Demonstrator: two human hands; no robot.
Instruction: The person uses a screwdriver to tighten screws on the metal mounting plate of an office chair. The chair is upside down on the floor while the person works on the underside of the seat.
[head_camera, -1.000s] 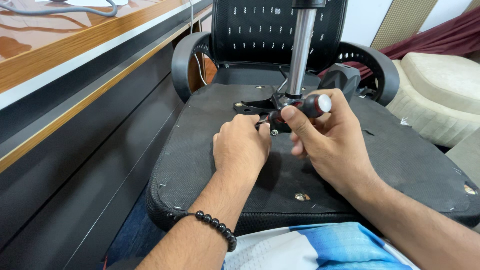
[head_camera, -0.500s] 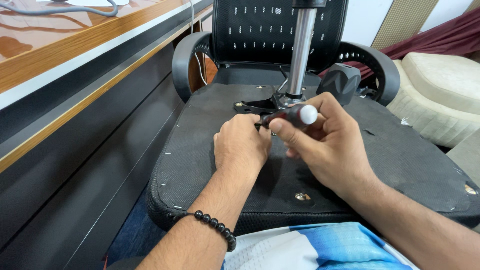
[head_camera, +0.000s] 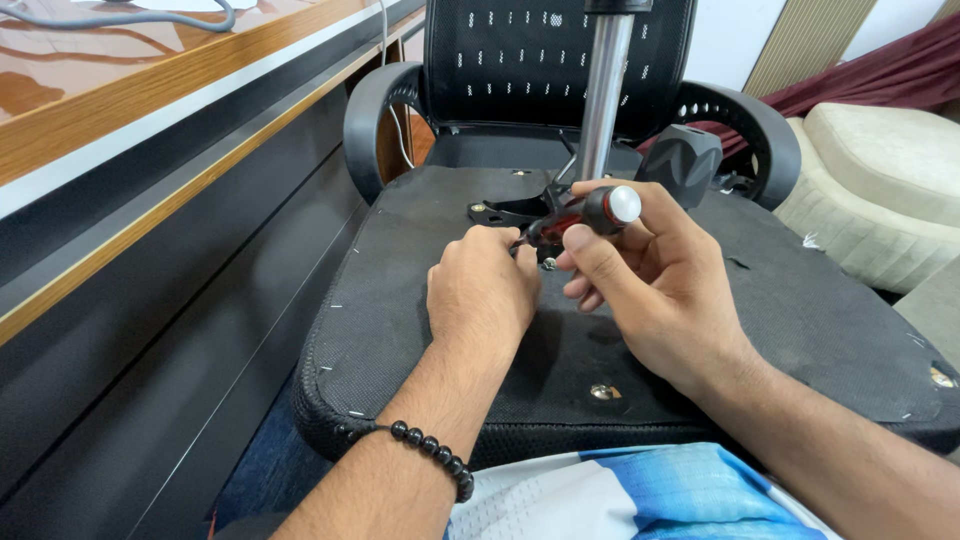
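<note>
A screw is being driven into an upturned office chair seat (head_camera: 420, 330).
The screwdriver (head_camera: 585, 212) is gripped by the right hand (head_camera: 655, 285); the left hand (head_camera: 482, 290) pinches its tip; the mechanism plate (head_camera: 515, 210) seems only partly fastened.

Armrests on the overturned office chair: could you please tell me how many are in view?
2. One black curved armrest is at the left of the mesh backrest, beside the desk; the other armrest curves at the right, beyond the right hand. Neither seems hidden.

The scene is evenly lit by soft, bright light. A glare streak is seen on the upright polished metal cylinder (head_camera: 604, 95) at twelve o'clock. Faint shadows are cast beneath both hands. Focus is sharp centrally; slight wide-angle bending is noticed at nine o'clock.
</note>
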